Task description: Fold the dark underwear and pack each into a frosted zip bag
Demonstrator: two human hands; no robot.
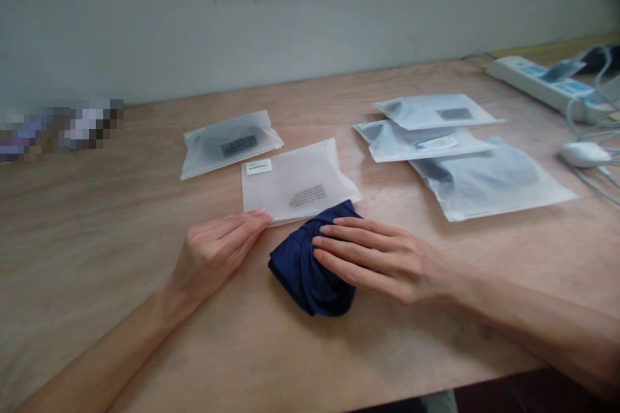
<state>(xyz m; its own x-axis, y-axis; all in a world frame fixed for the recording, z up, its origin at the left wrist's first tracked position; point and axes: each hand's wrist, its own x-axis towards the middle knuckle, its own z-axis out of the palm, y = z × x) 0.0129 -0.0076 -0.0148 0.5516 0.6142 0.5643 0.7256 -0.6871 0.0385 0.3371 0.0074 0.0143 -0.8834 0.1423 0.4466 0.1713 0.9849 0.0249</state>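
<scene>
A frosted pouch carries a white sticker with a dark line of print and, diagonally opposite, a printed block; both are too small to read. Just beside its near side, between the middle and near edge of the table, lies a navy cloth, smooth, folded and bunched. The left hand has its fingers together at the pouch's near-left corner; the right hand lays nearly straight fingers over the cloth. Whether either grips, I cannot tell.
</scene>
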